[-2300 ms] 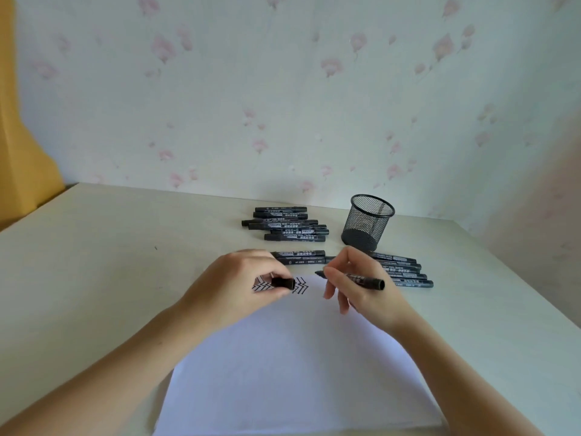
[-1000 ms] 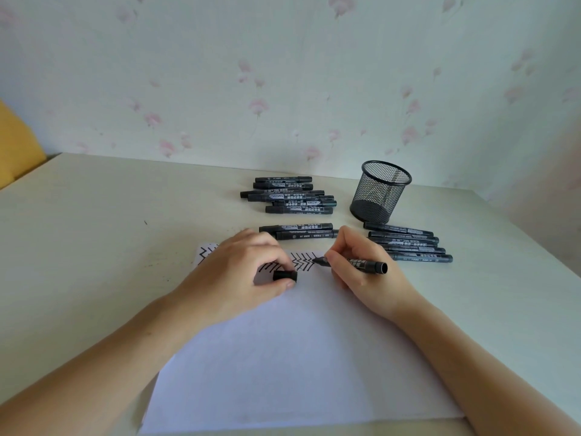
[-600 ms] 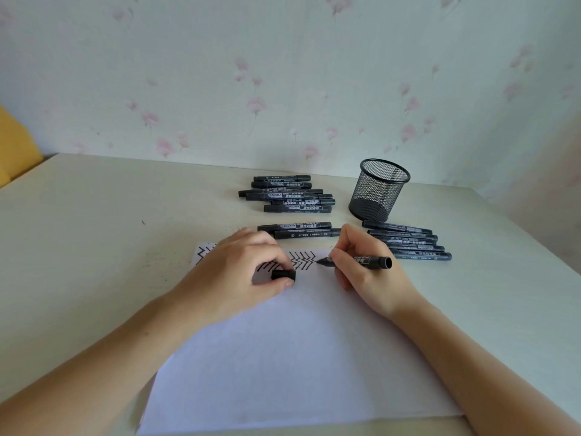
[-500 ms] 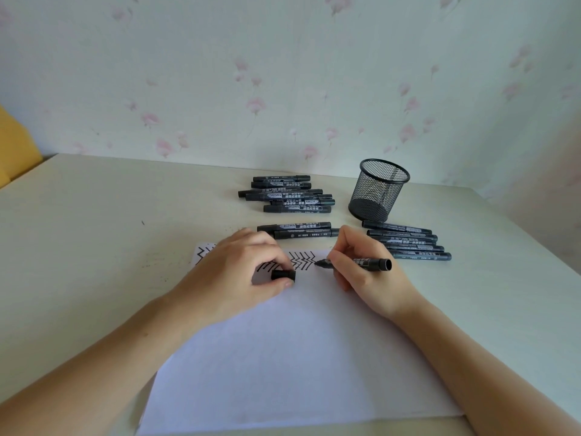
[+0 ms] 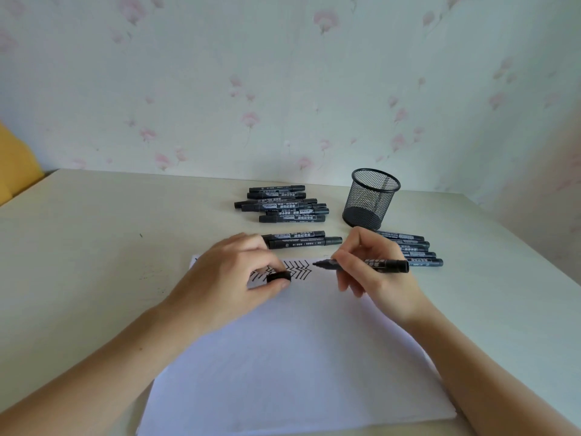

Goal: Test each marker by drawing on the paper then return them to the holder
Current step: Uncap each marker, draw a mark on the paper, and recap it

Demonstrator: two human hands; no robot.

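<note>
Holder [image 5: 371,196]: black wire mesh, matt. Beside it, my markers [image 5: 283,204]: smooth black plastic. Paper [image 5: 298,372] matt; bench [image 5: 94,247] smooth, pale.

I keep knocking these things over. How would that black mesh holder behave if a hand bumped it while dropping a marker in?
The mesh holder looks empty and see-through, so it is probably light and would slide on the smooth table. It narrows toward its base, so a bump near the rim may tip it.

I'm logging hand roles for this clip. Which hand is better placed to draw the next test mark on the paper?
The right hand: it grips the uncapped marker, tip pointing at the zigzag marks on the paper. The left hand only pinches the cap.
</note>
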